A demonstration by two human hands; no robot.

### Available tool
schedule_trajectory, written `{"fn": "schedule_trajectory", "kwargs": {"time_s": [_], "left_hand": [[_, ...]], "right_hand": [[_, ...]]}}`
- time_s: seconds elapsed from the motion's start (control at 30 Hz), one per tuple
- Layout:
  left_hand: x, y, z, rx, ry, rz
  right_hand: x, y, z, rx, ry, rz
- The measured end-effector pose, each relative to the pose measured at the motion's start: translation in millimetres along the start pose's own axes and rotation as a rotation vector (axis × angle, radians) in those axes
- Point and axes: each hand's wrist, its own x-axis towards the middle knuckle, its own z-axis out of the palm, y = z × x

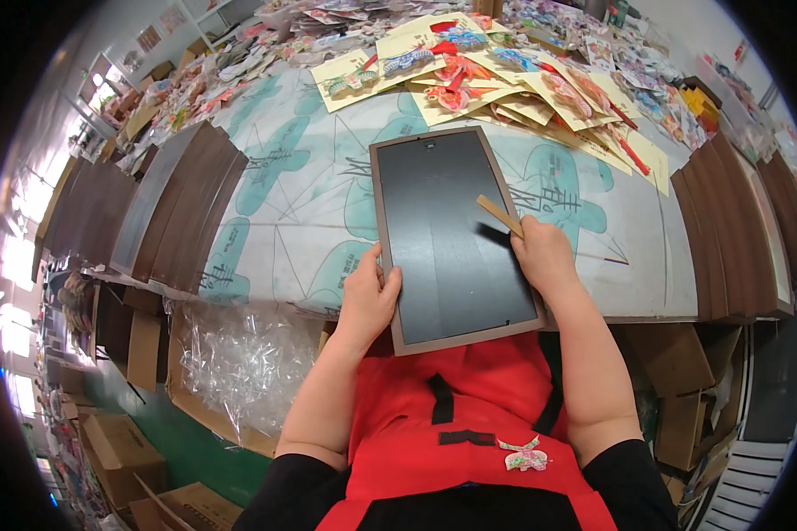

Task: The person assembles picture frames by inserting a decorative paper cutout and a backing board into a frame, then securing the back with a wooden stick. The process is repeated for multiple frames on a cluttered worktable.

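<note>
A picture frame (443, 243) with a brown rim lies back side up before me, its black backing board facing me. It overhangs the table's near edge and tilts slightly. My left hand (369, 296) grips the frame's left side, thumb on the rim. In my right hand (543, 257), closed at the right rim, is a flat tan stick (497, 214), like a bamboo or wooden strip. Its free end points up and left over the backing and casts a dark shadow there. Small metal tabs show near the backing's top and bottom edges.
Brown frames stand in rows at left (173, 208) and right (726, 230). Cream cards (522, 88) with colourful fabric ornaments and red tassels pile at the far side. A printed cloth (283, 203) covers the table. Below left, a carton holds clear plastic wrap (243, 367).
</note>
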Motion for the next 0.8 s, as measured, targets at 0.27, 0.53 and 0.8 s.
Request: {"fn": "schedule_trajectory", "kwargs": {"time_s": [0.27,0.53,0.8], "left_hand": [[23,-3,-13,0.102,-0.029,-0.018],[-20,52,7,0.028,-0.147,0.467],[-28,65,36,0.172,-0.318,0.503]], "right_hand": [[-6,7,-3,0.446,-0.011,0.144],[-64,12,-55,0.354,-0.292,0.007],[-66,3,-86,0.05,-0.576,-0.197]]}}
